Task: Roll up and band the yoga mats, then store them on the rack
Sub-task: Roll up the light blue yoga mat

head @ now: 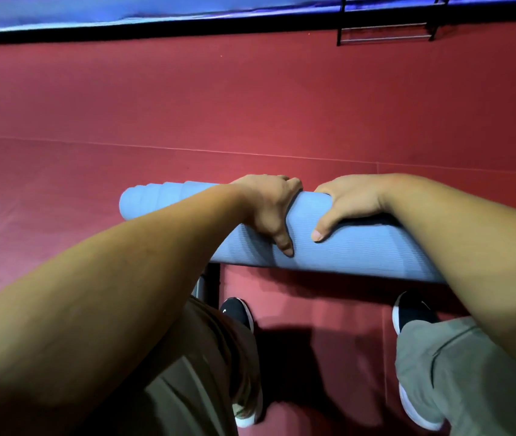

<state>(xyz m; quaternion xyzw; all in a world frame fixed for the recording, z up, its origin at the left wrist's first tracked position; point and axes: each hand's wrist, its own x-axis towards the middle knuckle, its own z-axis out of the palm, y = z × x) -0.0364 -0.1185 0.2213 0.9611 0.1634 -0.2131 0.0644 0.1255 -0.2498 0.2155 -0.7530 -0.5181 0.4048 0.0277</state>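
Note:
A rolled blue yoga mat (354, 247) is held level above the red floor, its left end (137, 199) showing stepped layers. My left hand (266, 206) grips the roll near its middle, fingers curled over the far side and thumb pointing down the near side. My right hand (349, 202) grips it right beside the left hand in the same way. My right forearm hides the roll's right end. No band shows on the visible part of the roll.
Red padded floor (187, 105) spreads all around. A blue padded edge with a black border (156, 14) runs along the top. A black metal rack or ladder frame (385, 26) stands top right. My two shoes (238, 313) are below, beside a dark post (211, 284).

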